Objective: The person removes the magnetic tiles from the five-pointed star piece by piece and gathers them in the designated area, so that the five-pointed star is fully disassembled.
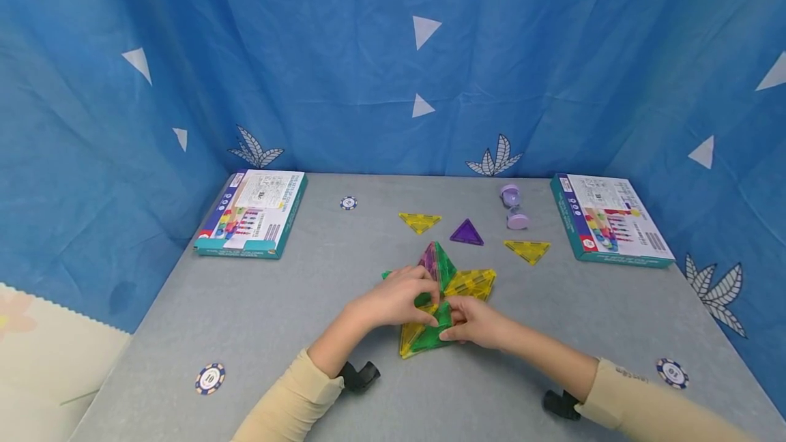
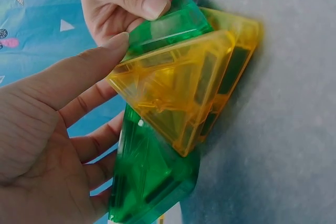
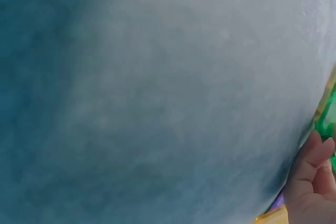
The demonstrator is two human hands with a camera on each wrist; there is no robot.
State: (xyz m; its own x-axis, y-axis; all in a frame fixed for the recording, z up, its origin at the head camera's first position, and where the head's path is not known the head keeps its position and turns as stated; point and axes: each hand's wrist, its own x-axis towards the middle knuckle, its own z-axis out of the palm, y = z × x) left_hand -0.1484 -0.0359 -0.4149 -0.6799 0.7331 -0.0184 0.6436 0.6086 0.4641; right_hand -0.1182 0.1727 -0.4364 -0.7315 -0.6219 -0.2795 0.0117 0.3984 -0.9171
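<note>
Chip (image 1: 210,378) marked 10 near left sleeve, left hand (image 1: 396,299) and right hand (image 1: 475,321) pinching green tile (image 1: 430,335) in the tile cluster (image 1: 469,283) mid-table, loose triangles (image 1: 467,232) beyond, printed boxes (image 1: 253,213) far corners, text unreadable.

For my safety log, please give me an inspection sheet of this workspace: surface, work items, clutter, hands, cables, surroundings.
Surface: grey table, flat.
Work items: cluster of green and yellow triangle tiles at the centre; some lie flat, some stand tilted.
Clutter: two yellow tiles and a purple tile lie loose; purple sand timer; two boxes; three chips.
Hands: left hand and right hand each pinch a green tile.
Cables: nothing seen.
Surroundings: blue curtain on three sides.
</note>
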